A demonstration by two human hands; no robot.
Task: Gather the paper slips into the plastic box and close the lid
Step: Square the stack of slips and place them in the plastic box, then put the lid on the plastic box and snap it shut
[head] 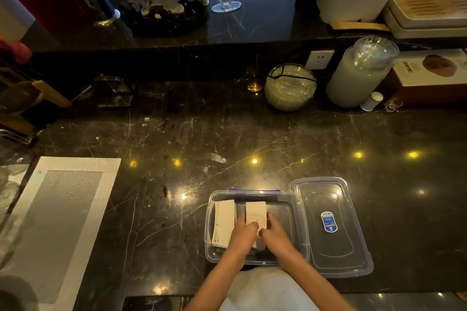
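Note:
A clear plastic box (298, 222) sits open on the dark marble counter near its front edge. Inside, a stack of white paper slips (223, 222) lies along the left side. A second stack of slips (255, 212) stands in the middle of the box, pinched from both sides by my left hand (243, 233) and my right hand (274, 231). The clear lid (331, 225), with a blue sticker, lies flat on the counter touching the box's right side.
A woven grey placemat (63, 214) lies at the left. Along the back stand a glass bowl (290, 87), a tall stack of cups (358, 73), a small white bottle (371, 101) and a cardboard box (429, 73). A raised ledge behind holds a glass and ornaments.

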